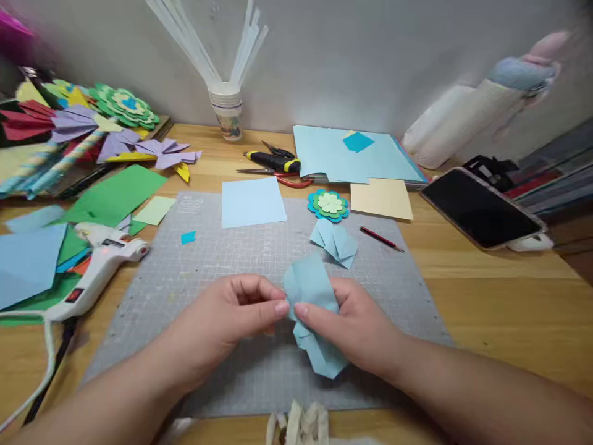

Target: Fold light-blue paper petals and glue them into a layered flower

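Note:
A folded light blue paper piece (309, 281) is held above the grey cutting mat (185, 346). My right hand (356, 324) grips it from the right, thumb lying across its front and fingers behind. At its left edge, my left hand (245, 309) pinches the paper between thumb and forefinger. Just beyond lies another pleated light blue paper piece (334, 242). Behind that sits a layered paper flower (328, 205) in blue, green and pale green. A flat pale blue sheet (254, 203) rests at the mat's far edge.
A white glue gun (99, 266) lies at left by green paper (115, 194) and finished paper flowers (125, 105). Black-and-yellow pliers (273, 162), a cup (227, 114) of glue sticks and stacked blue paper (319, 148) stand behind. A pencil (382, 239) and a phone (482, 207) lie right.

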